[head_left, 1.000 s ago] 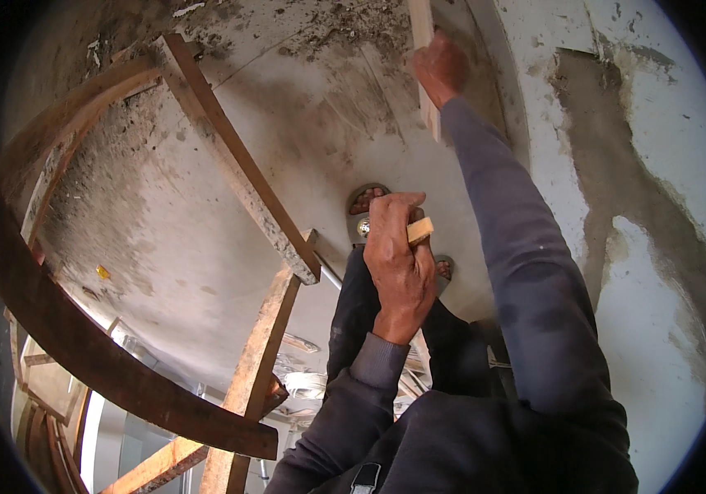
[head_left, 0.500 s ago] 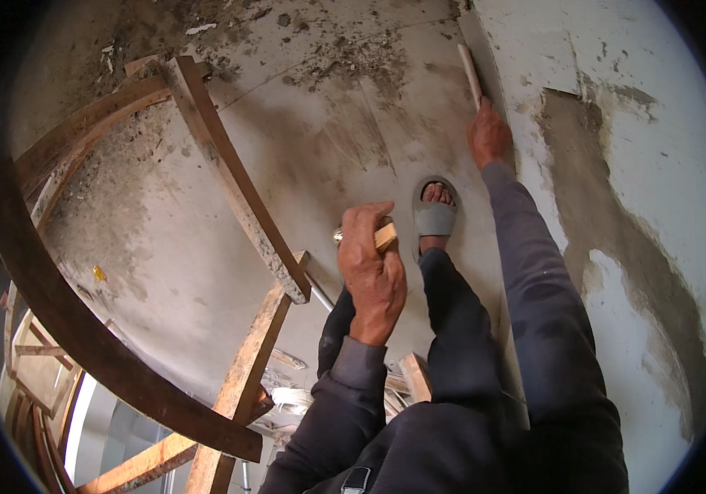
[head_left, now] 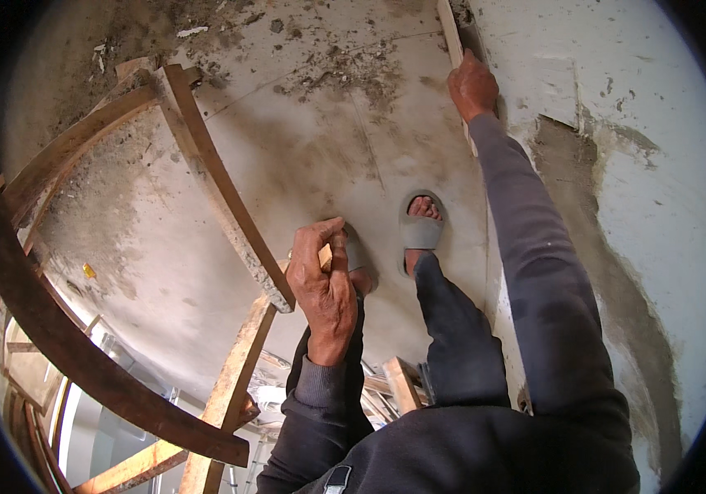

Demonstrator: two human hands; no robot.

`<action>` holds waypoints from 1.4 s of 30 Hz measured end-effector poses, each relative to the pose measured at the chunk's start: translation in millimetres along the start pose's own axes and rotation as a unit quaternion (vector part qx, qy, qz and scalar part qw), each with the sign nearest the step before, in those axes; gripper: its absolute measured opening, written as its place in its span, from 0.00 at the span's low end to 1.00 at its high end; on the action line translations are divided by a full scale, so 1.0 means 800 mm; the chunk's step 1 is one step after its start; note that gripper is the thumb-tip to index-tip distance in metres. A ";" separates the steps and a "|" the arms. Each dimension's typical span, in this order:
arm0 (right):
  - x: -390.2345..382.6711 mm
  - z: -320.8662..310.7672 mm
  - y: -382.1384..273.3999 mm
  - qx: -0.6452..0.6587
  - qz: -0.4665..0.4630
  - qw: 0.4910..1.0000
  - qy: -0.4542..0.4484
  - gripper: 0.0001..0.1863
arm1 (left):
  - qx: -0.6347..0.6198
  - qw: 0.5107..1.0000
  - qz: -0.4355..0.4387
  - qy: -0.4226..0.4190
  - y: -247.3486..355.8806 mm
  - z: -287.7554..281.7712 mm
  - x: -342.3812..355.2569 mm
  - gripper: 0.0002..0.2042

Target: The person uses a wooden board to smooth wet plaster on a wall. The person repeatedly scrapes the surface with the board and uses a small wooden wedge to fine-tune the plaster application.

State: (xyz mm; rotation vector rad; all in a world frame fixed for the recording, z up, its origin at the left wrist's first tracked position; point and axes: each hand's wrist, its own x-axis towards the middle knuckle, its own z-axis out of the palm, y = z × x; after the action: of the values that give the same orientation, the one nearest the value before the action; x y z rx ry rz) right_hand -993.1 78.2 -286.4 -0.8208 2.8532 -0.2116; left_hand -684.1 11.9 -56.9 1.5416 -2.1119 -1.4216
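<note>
My left hand (head_left: 328,288) is closed around the pale wooden handle of a tool (head_left: 326,257), held at waist height above the floor; its working end is hidden behind the hand. My right hand (head_left: 472,82) reaches far forward and grips a long thin wooden strip (head_left: 450,29) that lies along the foot of the white wall (head_left: 657,165). A grey patch of fresh plaster (head_left: 571,173) runs down that wall beside my right sleeve. My foot in a grey slipper (head_left: 421,232) stands on the concrete floor (head_left: 328,148).
Curved wooden formwork ribs (head_left: 65,346) and a straight plank (head_left: 221,198) stand at the left, over an open edge with a lower level showing beneath. Dried mortar specks and debris (head_left: 344,66) litter the far floor. Short wood offcuts (head_left: 402,383) lie by my legs.
My left hand with the tool has drifted left and a little lower. The slippered foot has come into view. My right hand stays on the wooden strip at the wall.
</note>
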 end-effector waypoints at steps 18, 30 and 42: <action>-0.006 -0.016 -0.047 0.046 0.054 0.995 -0.068 0.19 | -0.043 0.998 -0.044 0.005 -0.033 -0.005 -0.003 0.05; 0.025 0.002 -0.078 0.055 -0.050 0.997 -0.026 0.15 | -0.023 0.999 -0.027 -0.015 -0.031 -0.004 0.000 0.07; 0.067 0.010 -0.033 -0.010 -0.035 0.999 0.012 0.14 | -0.052 0.998 -0.032 -0.024 -0.023 -0.008 0.008 0.05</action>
State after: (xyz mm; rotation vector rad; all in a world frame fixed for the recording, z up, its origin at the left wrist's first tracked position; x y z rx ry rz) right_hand -1022.7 26.4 -295.5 -0.9296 2.8563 -0.2027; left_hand -671.4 2.5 -69.7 1.5644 -1.9971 -1.5784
